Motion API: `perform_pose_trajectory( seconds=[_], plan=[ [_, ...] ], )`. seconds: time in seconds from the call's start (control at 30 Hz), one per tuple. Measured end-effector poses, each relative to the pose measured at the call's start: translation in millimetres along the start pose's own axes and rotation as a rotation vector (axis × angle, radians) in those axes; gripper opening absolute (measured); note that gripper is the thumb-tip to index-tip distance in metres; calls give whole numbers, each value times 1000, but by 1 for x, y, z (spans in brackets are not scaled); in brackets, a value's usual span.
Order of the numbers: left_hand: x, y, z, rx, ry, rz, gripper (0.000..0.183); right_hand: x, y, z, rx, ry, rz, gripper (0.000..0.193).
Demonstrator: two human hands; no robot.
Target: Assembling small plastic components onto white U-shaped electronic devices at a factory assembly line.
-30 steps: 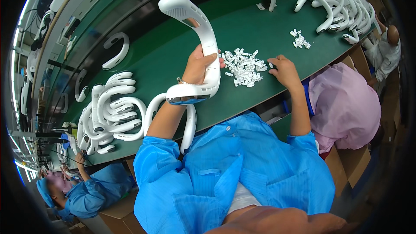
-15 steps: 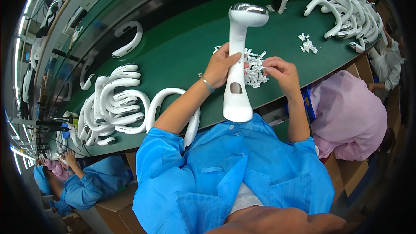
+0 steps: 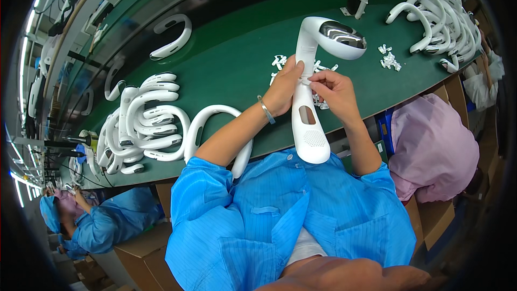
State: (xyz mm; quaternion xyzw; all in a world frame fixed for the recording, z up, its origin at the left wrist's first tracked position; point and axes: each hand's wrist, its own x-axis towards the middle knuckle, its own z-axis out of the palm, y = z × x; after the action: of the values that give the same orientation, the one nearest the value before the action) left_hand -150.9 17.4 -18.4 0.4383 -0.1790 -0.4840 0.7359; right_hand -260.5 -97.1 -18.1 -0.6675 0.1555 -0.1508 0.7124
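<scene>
A white curved neckband device [image 3: 311,139] is held up over the table's near edge, one end hanging toward my chest. It has a dark oval window and a dotted patch; its far end carries a shiny dark pad. My left hand [image 3: 283,89] is closed around its middle from the left side. My right hand [image 3: 335,92] pinches a small white plastic piece [image 3: 305,81] against the device's middle; the fingers partly cover it. Behind the device and hands lies a scatter of similar small white pieces [image 3: 279,61], partly hidden.
Several white neckbands [image 3: 142,124] lie heaped on the green table [image 3: 231,59] at left, with one single neckband [image 3: 215,109] near my left forearm. Another heap [image 3: 439,27] and small parts [image 3: 390,63] are at right. Co-workers [image 3: 433,145] [image 3: 110,218] sit on both sides.
My right hand has moved from the pile of small pieces to the device, bringing a piece against it. The device has turned, its padded end now pointing right and slightly lower.
</scene>
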Motion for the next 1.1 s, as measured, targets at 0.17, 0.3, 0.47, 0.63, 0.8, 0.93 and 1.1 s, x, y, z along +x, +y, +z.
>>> perform_pose_trajectory(
  seconds=[0.17,0.3,0.47,0.63,0.8,0.93,1.1],
  plan=[
    [-2,0,-1,-40,-27,6,34,1,0,2,-57,24,-39,19],
    [-1,1,-4,-55,-86,-12,34,-3,-6,0,-637,36,-458,20],
    [-2,-2,-6,-97,-117,-42,31,-8,-4,-1,-916,62,-590,21],
    [-2,-6,-5,-105,-123,3,32,-7,6,1,54,89,-303,18],
    [-7,-7,6,-82,-104,33,42,-9,19,12,-140,243,-298,10],
    [-12,-6,9,-20,-106,74,51,-7,49,-5,-211,250,-365,9],
    [-9,-9,4,197,-101,87,59,-16,-24,5,-391,120,-344,14]
  ],
)
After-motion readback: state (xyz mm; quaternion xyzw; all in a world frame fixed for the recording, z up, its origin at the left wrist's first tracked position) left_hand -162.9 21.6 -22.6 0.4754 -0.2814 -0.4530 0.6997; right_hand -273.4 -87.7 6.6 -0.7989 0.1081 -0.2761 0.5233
